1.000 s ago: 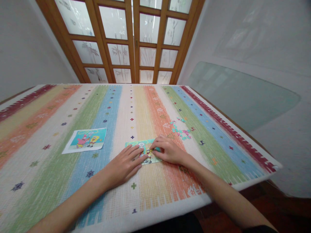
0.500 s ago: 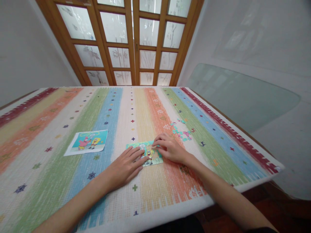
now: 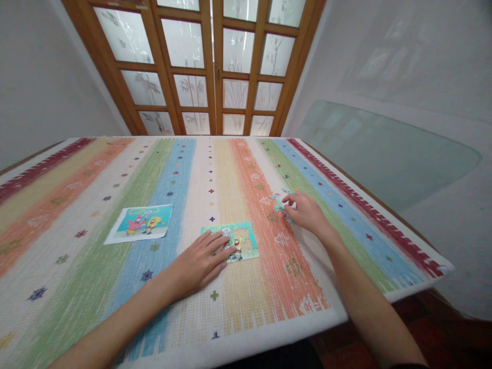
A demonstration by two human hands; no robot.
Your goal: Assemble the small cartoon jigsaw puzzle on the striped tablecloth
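A partly assembled jigsaw puzzle [image 3: 251,246] with cartoon characters and a teal border lies on the tablecloth. A brown bare patch shows in its right part. My left hand [image 3: 203,259] rests flat over the puzzle's left side, fingers stretched out, covering some of it. To the right, my right hand [image 3: 302,210] hovers at a cluster of loose puzzle pieces [image 3: 277,202], mostly teal with some pink. Its fingers are bent, with a gap between thumb and forefinger. Part of the cluster is hidden beneath that hand.
A printed reference picture [image 3: 140,224] of the cartoon characters lies left of the puzzle. The striped tablecloth [image 3: 230,302] covers the wide table, whose front edge runs close to me. Behind stand wooden doors [image 3: 213,77] with frosted panes; a glass panel [image 3: 384,148] leans at the right wall.
My right hand has left the puzzle and moved right and away from me to the loose pieces, uncovering the puzzle's right side. My left hand has stayed on the puzzle.
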